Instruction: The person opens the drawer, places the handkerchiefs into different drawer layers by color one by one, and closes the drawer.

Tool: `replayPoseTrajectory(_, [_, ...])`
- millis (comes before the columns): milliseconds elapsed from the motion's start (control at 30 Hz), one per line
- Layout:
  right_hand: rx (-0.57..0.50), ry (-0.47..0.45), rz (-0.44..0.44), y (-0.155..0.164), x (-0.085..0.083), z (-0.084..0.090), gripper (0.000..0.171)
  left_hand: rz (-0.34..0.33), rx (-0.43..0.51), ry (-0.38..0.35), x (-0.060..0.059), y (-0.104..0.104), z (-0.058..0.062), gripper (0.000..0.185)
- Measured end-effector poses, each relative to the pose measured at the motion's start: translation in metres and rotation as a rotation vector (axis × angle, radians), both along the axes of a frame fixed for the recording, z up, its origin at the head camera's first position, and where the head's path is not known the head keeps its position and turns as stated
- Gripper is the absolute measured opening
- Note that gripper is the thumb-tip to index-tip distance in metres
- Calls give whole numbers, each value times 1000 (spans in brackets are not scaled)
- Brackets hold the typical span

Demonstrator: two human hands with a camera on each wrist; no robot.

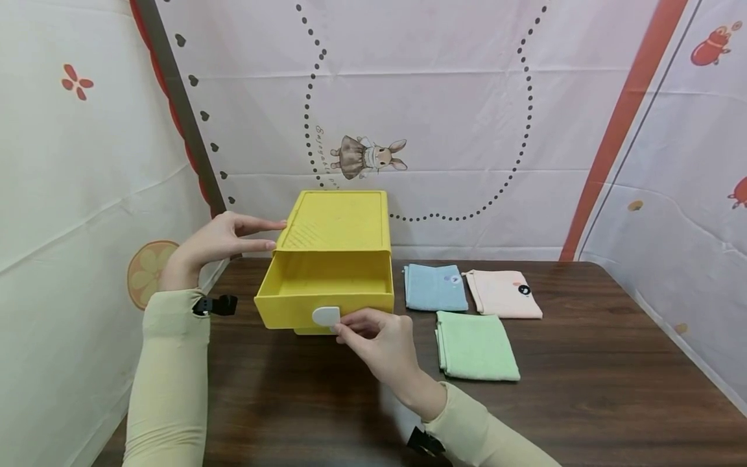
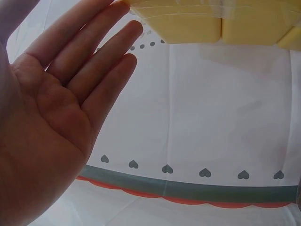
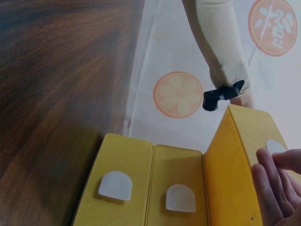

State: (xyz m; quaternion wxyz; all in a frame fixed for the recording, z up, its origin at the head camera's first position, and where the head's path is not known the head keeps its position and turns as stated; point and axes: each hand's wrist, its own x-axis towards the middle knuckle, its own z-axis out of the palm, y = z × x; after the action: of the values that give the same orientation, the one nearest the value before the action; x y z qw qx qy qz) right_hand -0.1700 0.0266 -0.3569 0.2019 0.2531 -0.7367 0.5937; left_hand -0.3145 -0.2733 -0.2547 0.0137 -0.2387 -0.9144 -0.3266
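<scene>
Three folded cloths — one yellow drawer box, seemingly open.

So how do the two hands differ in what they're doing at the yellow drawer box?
The left hand is flat, its straight fingers touching the upper left edge of the yellow drawer box; the right hand has curled fingers at the white handle. The left sits high beside the box's outer shell, the right low at the front of the pulled-out drawer. Both wear pale sleeves and wrist-mounted cameras.
</scene>
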Motion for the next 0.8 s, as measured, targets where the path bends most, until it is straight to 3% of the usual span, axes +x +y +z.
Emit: replayPoseTrajectory(800, [11, -6, 28, 4, 11, 1, 9, -18, 21, 2, 1, 0, 0, 47])
